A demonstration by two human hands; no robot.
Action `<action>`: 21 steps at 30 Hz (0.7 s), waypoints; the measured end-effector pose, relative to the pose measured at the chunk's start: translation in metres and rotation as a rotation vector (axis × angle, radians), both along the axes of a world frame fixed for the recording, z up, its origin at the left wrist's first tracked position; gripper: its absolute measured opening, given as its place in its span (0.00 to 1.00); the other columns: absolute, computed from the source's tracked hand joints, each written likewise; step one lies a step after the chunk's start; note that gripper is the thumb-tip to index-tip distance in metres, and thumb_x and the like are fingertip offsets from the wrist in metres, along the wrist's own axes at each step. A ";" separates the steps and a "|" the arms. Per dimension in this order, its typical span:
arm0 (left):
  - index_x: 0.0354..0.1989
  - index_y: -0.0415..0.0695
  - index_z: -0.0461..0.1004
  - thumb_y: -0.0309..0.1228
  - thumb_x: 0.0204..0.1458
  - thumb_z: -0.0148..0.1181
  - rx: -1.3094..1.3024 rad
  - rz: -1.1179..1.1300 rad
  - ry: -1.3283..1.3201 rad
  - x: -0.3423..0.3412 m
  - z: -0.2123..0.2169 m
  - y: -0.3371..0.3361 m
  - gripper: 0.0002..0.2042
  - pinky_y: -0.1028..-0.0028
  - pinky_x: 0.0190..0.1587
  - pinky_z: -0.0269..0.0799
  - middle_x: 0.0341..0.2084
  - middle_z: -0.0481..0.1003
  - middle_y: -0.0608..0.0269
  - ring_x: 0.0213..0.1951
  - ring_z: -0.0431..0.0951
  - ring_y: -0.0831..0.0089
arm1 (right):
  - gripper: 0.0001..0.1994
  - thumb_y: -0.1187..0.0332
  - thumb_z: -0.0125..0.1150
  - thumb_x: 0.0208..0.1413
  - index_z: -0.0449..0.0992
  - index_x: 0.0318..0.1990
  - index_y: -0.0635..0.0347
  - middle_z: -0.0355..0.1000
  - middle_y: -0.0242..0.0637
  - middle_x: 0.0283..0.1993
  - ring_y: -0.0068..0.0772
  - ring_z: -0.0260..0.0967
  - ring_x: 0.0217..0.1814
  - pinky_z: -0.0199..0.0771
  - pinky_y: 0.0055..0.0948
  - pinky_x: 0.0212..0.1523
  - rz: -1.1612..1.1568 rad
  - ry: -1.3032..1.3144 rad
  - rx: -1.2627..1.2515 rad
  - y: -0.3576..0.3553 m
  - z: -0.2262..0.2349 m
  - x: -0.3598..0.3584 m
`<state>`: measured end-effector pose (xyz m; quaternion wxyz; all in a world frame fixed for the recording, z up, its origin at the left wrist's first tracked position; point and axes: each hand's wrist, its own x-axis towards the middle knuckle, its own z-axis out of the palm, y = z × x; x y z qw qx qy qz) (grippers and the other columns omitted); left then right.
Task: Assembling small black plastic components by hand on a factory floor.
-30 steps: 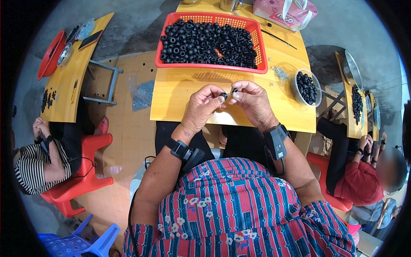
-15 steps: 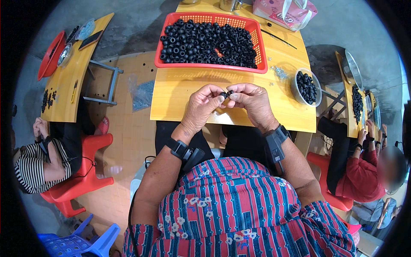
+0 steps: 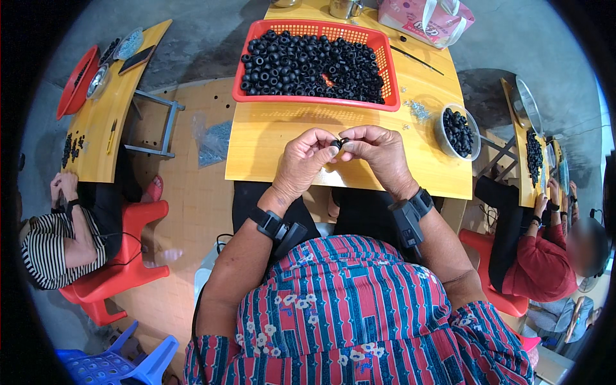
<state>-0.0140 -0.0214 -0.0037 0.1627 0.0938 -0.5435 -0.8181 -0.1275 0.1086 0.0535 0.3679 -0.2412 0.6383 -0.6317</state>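
Note:
Above the near part of the yellow table (image 3: pixel 269 154), my left hand (image 3: pixel 305 158) and my right hand (image 3: pixel 374 154) meet fingertip to fingertip. Between thumb and forefinger, my left hand pinches a small black ring-like part (image 3: pixel 335 145). A second small black piece (image 3: pixel 344 141) sits in the pinch of my right hand, touching the first. The fingers partly cover both. Beyond them stands a red plastic basket (image 3: pixel 314 101) heaped with black hollow round parts (image 3: pixel 289 61). To the right is a clear tub (image 3: pixel 475 151) holding similar black parts.
Small silvery bits (image 3: pixel 419 110) lie beside the tub. A thin dark rod (image 3: pixel 420 59) and a pink bag (image 3: pixel 427 19) are at the far right. A bag of small pieces (image 3: pixel 215 142) rests on the floor at left. Other people sit at side tables (image 3: pixel 96 147) on both sides.
The two black pieces have come together between my fingertips, and the right fingers have shifted slightly. My arms stay nearly in place. The person at left has moved their hands a little.

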 end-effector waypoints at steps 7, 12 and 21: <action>0.38 0.38 0.71 0.22 0.53 0.56 -0.086 0.021 -0.018 0.000 0.000 0.000 0.05 0.82 0.40 0.69 0.31 0.72 0.69 0.35 0.71 0.84 | 0.07 0.81 0.59 0.50 0.77 0.38 0.70 0.77 0.38 0.33 0.22 0.74 0.32 0.76 0.20 0.36 0.016 0.113 0.033 0.001 0.005 0.002; 0.37 0.39 0.72 0.22 0.53 0.57 -0.080 0.024 -0.005 0.001 0.000 0.001 0.04 0.83 0.39 0.69 0.30 0.71 0.69 0.34 0.71 0.84 | 0.06 0.81 0.60 0.50 0.77 0.37 0.70 0.77 0.37 0.33 0.22 0.74 0.32 0.76 0.20 0.36 0.019 0.123 0.015 0.001 0.004 0.003; 0.36 0.39 0.72 0.23 0.53 0.57 -0.119 0.024 -0.040 0.001 -0.001 0.001 0.04 0.83 0.38 0.71 0.29 0.73 0.69 0.33 0.73 0.84 | 0.05 0.81 0.60 0.49 0.79 0.34 0.68 0.74 0.36 0.31 0.23 0.73 0.30 0.75 0.20 0.34 0.037 0.227 -0.016 0.003 -0.007 0.001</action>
